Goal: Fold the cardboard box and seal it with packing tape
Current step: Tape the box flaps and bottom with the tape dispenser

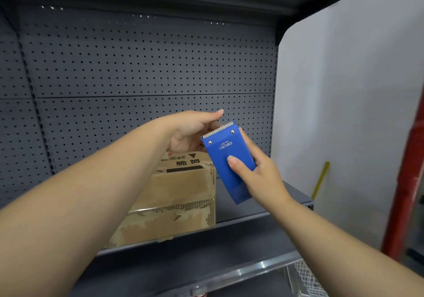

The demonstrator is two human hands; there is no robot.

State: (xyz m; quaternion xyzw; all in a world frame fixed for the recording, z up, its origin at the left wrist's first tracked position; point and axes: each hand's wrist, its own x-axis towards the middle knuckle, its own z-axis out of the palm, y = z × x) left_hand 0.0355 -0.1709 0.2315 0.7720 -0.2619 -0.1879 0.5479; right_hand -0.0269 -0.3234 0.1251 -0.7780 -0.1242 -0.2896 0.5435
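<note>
The person holds a blue plastic tape dispenser with a toothed metal blade [228, 159] in front of the chest, above the right end of a worn brown cardboard box with printed characters [174, 200]. The right hand [257, 173] grasps the dispenser around its body, with the thumb pressed flat on the blue face, probably so that the tool stays steady and the blade points up and away. The left hand [190, 134] is at the blade end, fingers curled behind the top edge; it seems to search for the loose end of the tape, but no tape is visible, so whether it pinches anything cannot be told. The box lies on the dark grey metal shelf [263, 201], its flaps closed, with torn paper skin and old tape marks on the front. Behind it stands the grey perforated back panel [146, 67], and another shelf board hangs above. The left forearm crosses over the box and hides part of its top, so the seam to be sealed is not seen. A yellow stick [321, 179] leans at the white wall, well apart.
</note>
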